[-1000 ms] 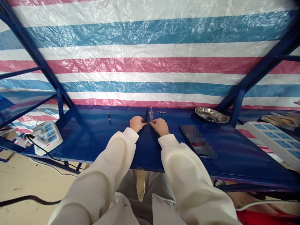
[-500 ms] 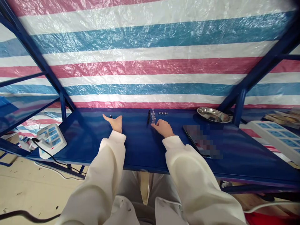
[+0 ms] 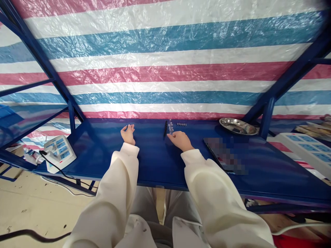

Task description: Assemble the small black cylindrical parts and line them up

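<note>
At the left of the blue table, my left hand (image 3: 128, 135) is curled, thumb and fingers drawn together around a small dark piece (image 3: 126, 126), mostly hidden by the fingers. My right hand (image 3: 181, 140) is closed in a pinch at the near end of a row of small clear plastic pieces (image 3: 170, 126). Whatever its fingertips hold is too small to make out. Just left of the clear pieces runs a row of small black pieces (image 3: 165, 128). A short row of small shiny metal pieces (image 3: 181, 124) lies beyond my right hand.
A round metal dish (image 3: 238, 126) stands at the back right of the blue table (image 3: 152, 162). Nearer lies a phone-like slab (image 3: 219, 156), its screen blurred. White power strips sit left (image 3: 60, 153) and right (image 3: 307, 151). Blue frame posts and a striped sheet enclose the back.
My left hand has closed from a spread thumb and fingers onto the small dark piece. My right hand stays in nearly the same place beside the clear pieces.
</note>
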Available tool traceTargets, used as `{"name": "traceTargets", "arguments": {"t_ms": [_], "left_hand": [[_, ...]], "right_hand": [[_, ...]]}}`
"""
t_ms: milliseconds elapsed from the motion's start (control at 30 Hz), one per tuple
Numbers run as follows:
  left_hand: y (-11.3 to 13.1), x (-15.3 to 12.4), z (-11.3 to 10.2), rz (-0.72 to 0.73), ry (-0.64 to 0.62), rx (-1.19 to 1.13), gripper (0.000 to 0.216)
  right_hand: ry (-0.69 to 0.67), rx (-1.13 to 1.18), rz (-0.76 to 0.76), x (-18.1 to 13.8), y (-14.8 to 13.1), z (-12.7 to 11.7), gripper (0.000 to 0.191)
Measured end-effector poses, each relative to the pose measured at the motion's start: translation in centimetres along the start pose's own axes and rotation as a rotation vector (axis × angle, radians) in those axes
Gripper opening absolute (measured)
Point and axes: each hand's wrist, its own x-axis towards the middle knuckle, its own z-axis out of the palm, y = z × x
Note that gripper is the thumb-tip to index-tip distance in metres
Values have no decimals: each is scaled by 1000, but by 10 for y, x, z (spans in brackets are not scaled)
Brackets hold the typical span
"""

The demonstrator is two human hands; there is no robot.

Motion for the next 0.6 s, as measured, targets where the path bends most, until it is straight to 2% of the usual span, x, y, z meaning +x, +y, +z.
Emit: {"name": "traceTargets", "arguments": {"t_ms": [67, 167, 267, 400, 500, 600], "left_hand": [[4, -7, 1, -86, -189, -62, 7], [8, -19, 2, -172, -509, -1, 14], [7, -28, 5, -165, -703, 114, 26], [3, -34, 6, -200, -856, 142, 45], [3, -36, 6, -239, -898, 154, 50], [4, -36, 6, -251, -916, 162, 50]], "right_hand": [[47, 37, -93, -3, -5, -1, 41], [127, 150, -244, -11, -15, 0, 46], [142, 262, -327, -19, -25, 2, 45], [60, 364, -395, -23, -32, 7, 36], [14, 379, -406, -21, -32, 9, 34], [28, 386, -418, -20, -31, 11, 34]]}}
